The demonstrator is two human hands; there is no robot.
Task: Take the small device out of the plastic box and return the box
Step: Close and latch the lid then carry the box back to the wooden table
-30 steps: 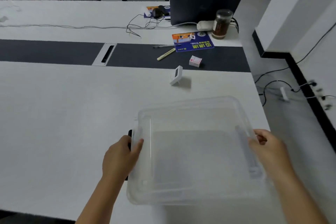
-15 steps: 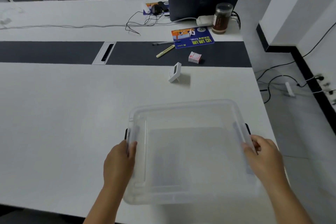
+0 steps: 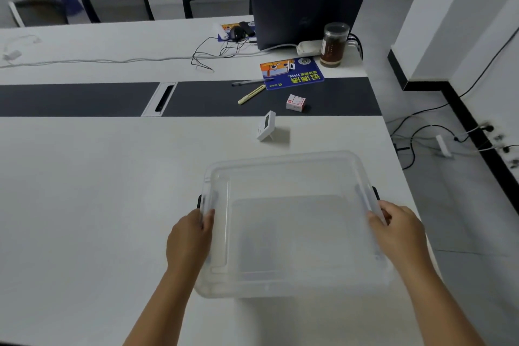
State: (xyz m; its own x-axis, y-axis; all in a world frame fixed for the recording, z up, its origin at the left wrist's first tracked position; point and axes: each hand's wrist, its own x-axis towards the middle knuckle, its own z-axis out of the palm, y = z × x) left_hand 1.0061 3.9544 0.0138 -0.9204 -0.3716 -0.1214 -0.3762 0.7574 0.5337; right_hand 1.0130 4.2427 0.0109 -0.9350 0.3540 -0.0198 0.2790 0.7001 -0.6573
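Observation:
A clear plastic box point(image 3: 283, 160) with black side latches sits low over the near right part of the white table, with nothing visible inside it. My left hand point(image 3: 189, 236) grips its left rim and my right hand point(image 3: 398, 230) grips its right rim. The small white device point(image 3: 265, 126) stands propped on its kickstand on the table, just beyond the box and apart from it.
Farther back lie a small red-and-white carton point(image 3: 295, 102), a yellow pen point(image 3: 251, 94), a blue leaflet point(image 3: 292, 73), a dark jar point(image 3: 334, 45) and a laptop point(image 3: 306, 12). The table's right edge point(image 3: 398, 166) runs close by the box; cables lie on the floor beyond it.
The box, held in both hands, has shifted back toward the table's near right corner and come level. The device has stayed in place.

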